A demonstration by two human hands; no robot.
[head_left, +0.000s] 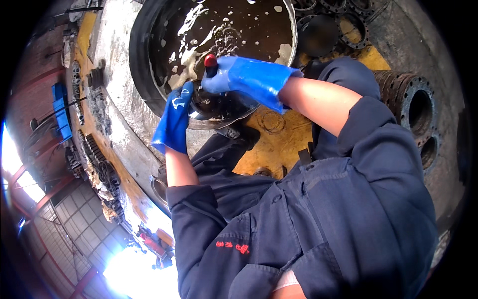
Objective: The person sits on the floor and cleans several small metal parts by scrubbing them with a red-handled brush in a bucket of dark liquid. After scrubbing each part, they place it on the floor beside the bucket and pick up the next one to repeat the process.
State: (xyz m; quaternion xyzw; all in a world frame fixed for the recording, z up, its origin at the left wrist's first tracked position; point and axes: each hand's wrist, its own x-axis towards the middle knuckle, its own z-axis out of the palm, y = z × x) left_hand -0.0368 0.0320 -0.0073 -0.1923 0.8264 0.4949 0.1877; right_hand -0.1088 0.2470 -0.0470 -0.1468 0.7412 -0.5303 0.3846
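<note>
A large round black tub of brown, foamy liquid stands in front of me. My right hand, in a long blue rubber glove, is closed round a black handle with a red end. The tool's working end is hidden beneath the glove. My left hand, gloved the same way, grips the edge of a dark, wet, round metal part at the tub's near rim. My right hand is just above that part. Its full shape is hidden by the gloves and the shadow.
Rusty flanged rings are stacked at the right, and more dark rings lie at the far right. Yellow flooring shows beneath my legs. Along the left lie rows of metal parts and a blue box.
</note>
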